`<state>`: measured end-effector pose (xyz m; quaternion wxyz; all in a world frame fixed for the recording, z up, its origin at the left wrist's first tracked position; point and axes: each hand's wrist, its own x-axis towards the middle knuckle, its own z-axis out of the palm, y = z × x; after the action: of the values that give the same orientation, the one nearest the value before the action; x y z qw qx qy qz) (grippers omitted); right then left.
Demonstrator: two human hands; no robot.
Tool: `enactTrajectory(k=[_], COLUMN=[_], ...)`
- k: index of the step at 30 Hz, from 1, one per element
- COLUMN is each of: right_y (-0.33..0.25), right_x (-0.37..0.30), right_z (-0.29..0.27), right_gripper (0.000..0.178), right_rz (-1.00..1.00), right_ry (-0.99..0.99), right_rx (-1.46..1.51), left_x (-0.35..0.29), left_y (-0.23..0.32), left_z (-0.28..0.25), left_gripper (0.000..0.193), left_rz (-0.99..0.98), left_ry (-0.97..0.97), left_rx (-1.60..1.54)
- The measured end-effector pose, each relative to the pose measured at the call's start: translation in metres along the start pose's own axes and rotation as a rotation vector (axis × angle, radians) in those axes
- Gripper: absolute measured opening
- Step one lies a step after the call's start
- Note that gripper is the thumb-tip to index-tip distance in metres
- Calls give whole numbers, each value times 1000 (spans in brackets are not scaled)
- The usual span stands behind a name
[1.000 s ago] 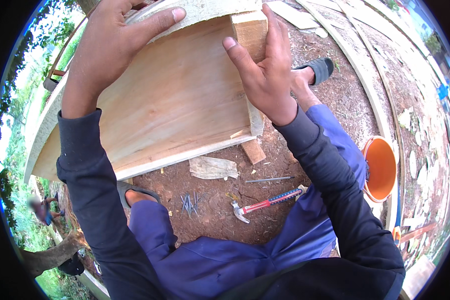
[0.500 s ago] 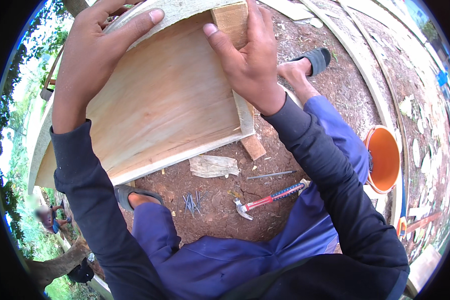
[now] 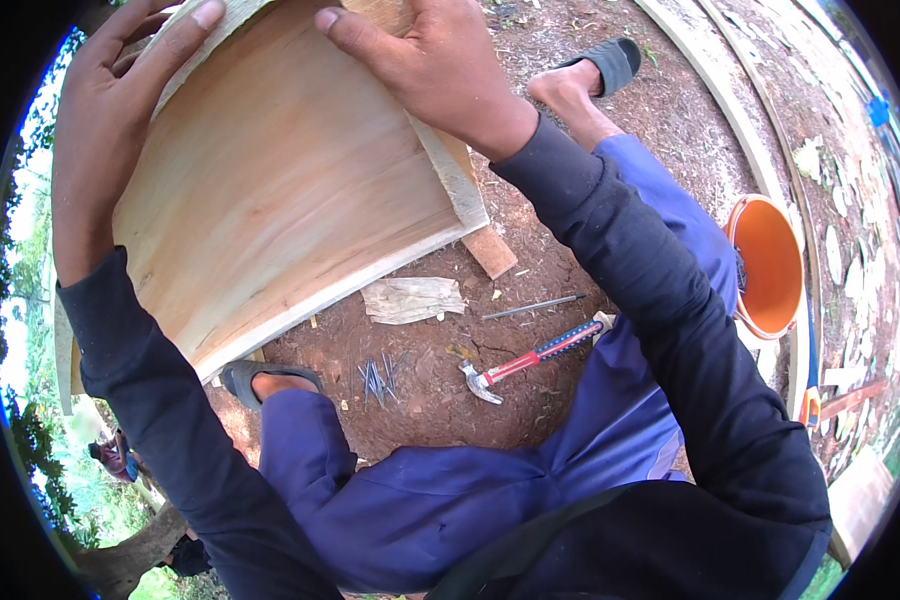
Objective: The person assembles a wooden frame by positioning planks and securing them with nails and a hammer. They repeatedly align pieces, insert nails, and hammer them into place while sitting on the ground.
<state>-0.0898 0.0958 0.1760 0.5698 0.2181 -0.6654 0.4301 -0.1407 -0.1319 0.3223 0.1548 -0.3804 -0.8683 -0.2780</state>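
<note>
A shallow wooden box frame [image 3: 290, 180], with pale board edges around a smooth plywood panel, stands tilted in front of me. At its far left edge, my left hand [image 3: 105, 130] grips the rough top board, with its thumb over the near side and its fingers behind. My right hand [image 3: 460, 75] holds the far right corner beside a wooden block; its thumb lies on the near side and its other fingers are partly cut off by the picture's top. On the soil between my legs lie a claw hammer [image 3: 515, 367] with a red and blue handle and several loose nails [image 3: 375, 381].
A flat wood scrap [image 3: 412, 300] and a thin metal rod [image 3: 535, 306] lie below the frame. To the right are an orange bucket [image 3: 770, 268], long timber strips [image 3: 715, 95] and scattered shavings. Another person [image 3: 116, 458] is at the far left, near a tree trunk [image 3: 130, 550].
Both hands and the wooden frame have shifted left and upward in view, with the frame turned slightly. The hammer and nails stay on the ground; the whole view has moved a little.
</note>
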Motion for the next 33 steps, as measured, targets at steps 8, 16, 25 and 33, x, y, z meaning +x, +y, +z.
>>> enactTrajectory(k=[8, 16, 25, 33], right_y=[-9, -22, -22, -84], right_x=[-14, -17, -91, -200], right_z=[-4, -11, -47, -32], right_gripper=[87, 90, 102, 32], right_rz=[13, 151, 380, 1277], right_ry=[41, -6, -116, 405], right_rx=[-91, 54, -29, 222], left_x=[-16, -9, -14, -21], left_y=[51, 82, 85, 84], left_z=[13, 42, 47, 39], left_gripper=[59, 81, 80, 80], left_rz=[268, 382, 283, 159], left_ry=[53, 104, 100, 33], left_rx=[280, 418, 392, 334])
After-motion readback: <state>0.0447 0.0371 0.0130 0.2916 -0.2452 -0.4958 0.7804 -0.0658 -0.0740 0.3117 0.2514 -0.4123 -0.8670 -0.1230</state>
